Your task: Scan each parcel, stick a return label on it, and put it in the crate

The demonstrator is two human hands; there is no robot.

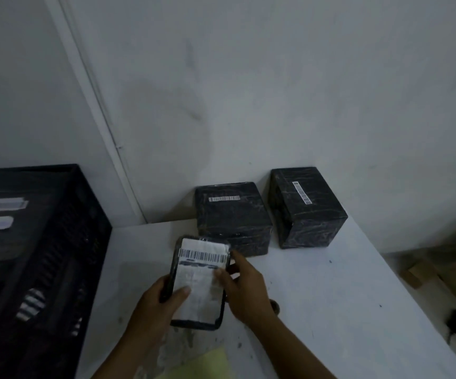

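Dim grey walls meet in a corner behind a white table [317, 296], its top scuffed and speckled with dark marks. Near the front edge a flat black-wrapped parcel [198, 285] is held just above the tabletop. Most of its upper face is covered by a white return label [199, 280] with a barcode strip across the top, a dark smudged line below it and rows of small print too blurred to read. The left hand [164, 296] grips the parcel's left edge, thumb lying across the label and fingers curled underneath. The right hand [244, 288] comes in from the right side, its fingertips pressing on the label's right margin; how the rest of its fingers lie I cannot tell.

Against the back wall stand two more parcels, both black boxes bound in glossy film. The nearer box [233, 217] sits just behind the held parcel and carries a narrow white barcode sticker running left to right on top. The farther box [307, 206] stands apart to its right, turned at an angle, with a similar barcode sticker running diagonally. No numbers on either sticker are legible.

Left of the table stands a black slatted plastic crate [57, 242]; pale blurred labels show inside it. A pale yellow sheet [207, 362] lies at the table's near edge between the forearms.
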